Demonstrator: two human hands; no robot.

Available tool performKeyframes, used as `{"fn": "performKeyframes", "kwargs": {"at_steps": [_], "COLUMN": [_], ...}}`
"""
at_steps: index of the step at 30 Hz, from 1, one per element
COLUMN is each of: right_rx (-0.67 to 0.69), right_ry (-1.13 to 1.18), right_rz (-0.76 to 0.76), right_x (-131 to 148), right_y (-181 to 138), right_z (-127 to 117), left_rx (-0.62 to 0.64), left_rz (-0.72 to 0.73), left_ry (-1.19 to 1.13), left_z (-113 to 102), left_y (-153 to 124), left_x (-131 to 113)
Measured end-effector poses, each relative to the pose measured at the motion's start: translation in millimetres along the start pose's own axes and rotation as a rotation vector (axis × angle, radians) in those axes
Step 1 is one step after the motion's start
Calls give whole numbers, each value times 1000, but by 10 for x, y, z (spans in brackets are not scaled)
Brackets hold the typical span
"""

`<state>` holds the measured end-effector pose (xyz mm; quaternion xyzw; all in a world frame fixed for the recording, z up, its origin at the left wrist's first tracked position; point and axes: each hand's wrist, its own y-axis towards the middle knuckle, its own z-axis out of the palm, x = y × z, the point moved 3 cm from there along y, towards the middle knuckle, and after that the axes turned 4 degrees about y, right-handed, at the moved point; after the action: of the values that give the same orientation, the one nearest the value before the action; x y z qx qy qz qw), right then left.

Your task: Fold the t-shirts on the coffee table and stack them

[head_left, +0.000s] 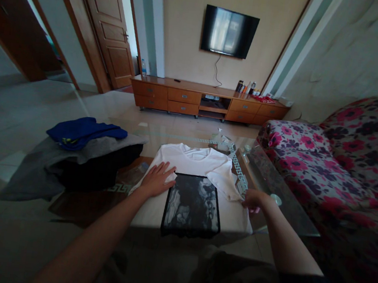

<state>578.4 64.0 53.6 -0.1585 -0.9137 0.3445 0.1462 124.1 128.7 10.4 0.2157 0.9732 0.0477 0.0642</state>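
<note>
A white T-shirt [191, 162] with a dark printed panel [193, 204] on its front lies spread on the glass table [290, 218], collar away from me. My left hand [157, 179] rests flat on the shirt's left side, fingers stretched out beside the sleeve there. At the right edge of the shirt my right hand [254, 200] is closed, its fingers curled at the end of the right sleeve [227, 185]. The shirt's lower hem reaches the near edge of the table.
Left on the table is a pile of clothes: a blue garment [85, 132] over grey [33, 173] and black ones [98, 167]. A flowered sofa [303, 162] stands at the right. Beyond are a wooden TV cabinet [184, 96] and a wall television [230, 32].
</note>
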Motion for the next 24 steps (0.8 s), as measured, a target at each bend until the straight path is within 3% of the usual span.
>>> {"fn": "performKeyframes", "kwargs": {"at_steps": [3,5,8,11,15,17,24], "right_rx": [-94,-226,-460,-607,-648,-639,-653], "right_ry": [-28,-42,-48,-67,-179,-221,-214], "right_rz": [-3,-38,-151,-300,-472,-470,-406], "right_x": [-6,68,312,597,802,809,843], "right_y": [13,29,81,180,326,379,430], "right_z": [-65,-131,-164,-32,279,385,363], "left_rx": [2,4,33,44,-79,-59,-5], "left_rz": [2,3,12,0,-88,-133,-203], "left_ry": [5,4,-21,-93,-65,1,56], "left_z": [15,30,40,2,-68,-32,77], "left_y": [-4,1,41,110,139,112,66], "left_x": [1,8,32,88,213,267,328]}}
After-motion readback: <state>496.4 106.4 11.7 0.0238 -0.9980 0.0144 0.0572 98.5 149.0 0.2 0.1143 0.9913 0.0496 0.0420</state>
